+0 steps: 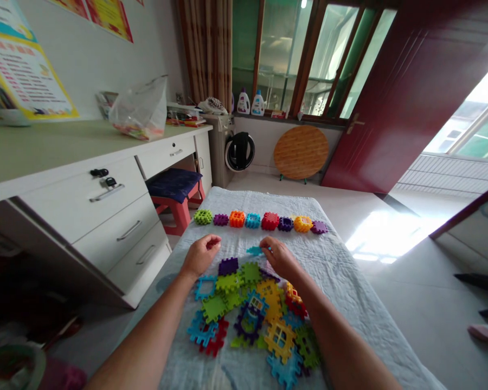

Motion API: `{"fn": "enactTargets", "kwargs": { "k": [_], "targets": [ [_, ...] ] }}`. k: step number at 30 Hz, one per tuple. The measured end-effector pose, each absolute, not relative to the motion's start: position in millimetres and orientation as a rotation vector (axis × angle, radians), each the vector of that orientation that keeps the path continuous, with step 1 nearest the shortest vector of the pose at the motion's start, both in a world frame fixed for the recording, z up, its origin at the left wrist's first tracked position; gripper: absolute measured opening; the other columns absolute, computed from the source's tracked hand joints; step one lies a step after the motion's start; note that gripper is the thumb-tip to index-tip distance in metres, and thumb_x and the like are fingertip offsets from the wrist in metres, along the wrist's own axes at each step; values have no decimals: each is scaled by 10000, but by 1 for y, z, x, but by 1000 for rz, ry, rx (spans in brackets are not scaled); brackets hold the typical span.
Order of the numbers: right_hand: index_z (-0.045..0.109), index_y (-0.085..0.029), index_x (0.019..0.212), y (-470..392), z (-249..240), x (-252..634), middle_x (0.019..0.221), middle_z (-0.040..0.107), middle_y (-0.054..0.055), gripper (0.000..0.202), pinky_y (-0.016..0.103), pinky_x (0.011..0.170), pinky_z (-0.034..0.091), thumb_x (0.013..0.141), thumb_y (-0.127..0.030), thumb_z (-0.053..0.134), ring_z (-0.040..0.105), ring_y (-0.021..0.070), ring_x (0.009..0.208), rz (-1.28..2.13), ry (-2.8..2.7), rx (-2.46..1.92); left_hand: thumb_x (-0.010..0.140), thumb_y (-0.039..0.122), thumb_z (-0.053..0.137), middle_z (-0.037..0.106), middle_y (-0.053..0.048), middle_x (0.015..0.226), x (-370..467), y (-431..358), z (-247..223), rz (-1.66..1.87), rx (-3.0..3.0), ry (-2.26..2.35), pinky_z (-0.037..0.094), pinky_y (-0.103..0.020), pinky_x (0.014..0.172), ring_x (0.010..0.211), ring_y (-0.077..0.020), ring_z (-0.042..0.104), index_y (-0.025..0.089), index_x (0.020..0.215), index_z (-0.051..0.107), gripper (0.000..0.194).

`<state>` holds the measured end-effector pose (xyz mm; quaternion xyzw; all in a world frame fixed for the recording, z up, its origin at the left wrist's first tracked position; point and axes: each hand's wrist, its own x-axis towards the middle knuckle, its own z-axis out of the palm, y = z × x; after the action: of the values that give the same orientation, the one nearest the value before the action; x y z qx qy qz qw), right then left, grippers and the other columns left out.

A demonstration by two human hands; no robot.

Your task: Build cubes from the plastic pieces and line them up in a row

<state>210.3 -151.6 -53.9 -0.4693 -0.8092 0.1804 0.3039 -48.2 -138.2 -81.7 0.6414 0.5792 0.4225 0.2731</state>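
My left hand hovers at the left of the loose pieces, its fingers curled in and nothing visible in them. My right hand pinches the edge of a light-blue building tile, which is low over or on the cloth. Between and below my forearms lies a pile of notched plastic tiles: a dark purple tile, a green tile, a yellow window tile and a blue frame tile among several others. Beyond my hands runs a row of assembled blocks, including an orange block and a red block.
A pale blue cloth covers the table. To the left stand a white desk with drawers and a pink stool. Farther back are a washing machine, a round wooden tabletop and a dark red door.
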Motion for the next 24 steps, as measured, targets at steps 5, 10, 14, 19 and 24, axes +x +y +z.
{"fn": "enactTargets", "kwargs": {
  "k": [5, 10, 14, 19, 24],
  "targets": [
    [567, -183, 999, -152, -54, 214, 734, 602, 4, 191, 256, 661, 384, 882, -191, 417, 540, 151, 685, 494, -1987, -1394, 754, 374, 534, 699, -46, 833, -48, -138, -81, 1105, 1742, 1572, 506, -302, 755, 781, -190, 644, 172, 894, 638, 266],
    [612, -226, 1070, -154, -56, 216, 1121, 594, 71, 274, 357, 868, 343, 807, -299, 598, 464, 243, 1036, 166, -2133, -1520, 760, 374, 530, 702, -41, 836, -48, -138, -82, 1090, 1760, 1569, 509, -301, 765, 788, -189, 648, 176, 898, 635, 263],
    [583, -233, 1151, -156, -56, 213, 1088, 605, 60, 458, 375, 879, 312, 733, -393, 680, 439, 254, 1018, 219, -2260, -1525, 762, 372, 529, 705, -43, 834, -47, -139, -80, 1091, 1772, 1570, 513, -299, 757, 785, -189, 653, 175, 900, 636, 263],
    [593, -240, 1118, -156, -56, 209, 1015, 613, 47, 443, 357, 860, 290, 709, -373, 703, 427, 239, 996, 246, -2357, -1519, 753, 369, 531, 713, -36, 823, -46, -140, -77, 1082, 1793, 1590, 515, -292, 744, 774, -187, 657, 182, 890, 644, 258],
    [601, -234, 1105, -158, -55, 208, 1050, 590, 52, 457, 357, 867, 290, 691, -389, 714, 425, 233, 993, 202, -2383, -1476, 740, 369, 539, 713, -36, 803, -45, -140, -76, 1101, 1793, 1580, 514, -285, 719, 751, -186, 656, 174, 880, 654, 266]
  ]
}}
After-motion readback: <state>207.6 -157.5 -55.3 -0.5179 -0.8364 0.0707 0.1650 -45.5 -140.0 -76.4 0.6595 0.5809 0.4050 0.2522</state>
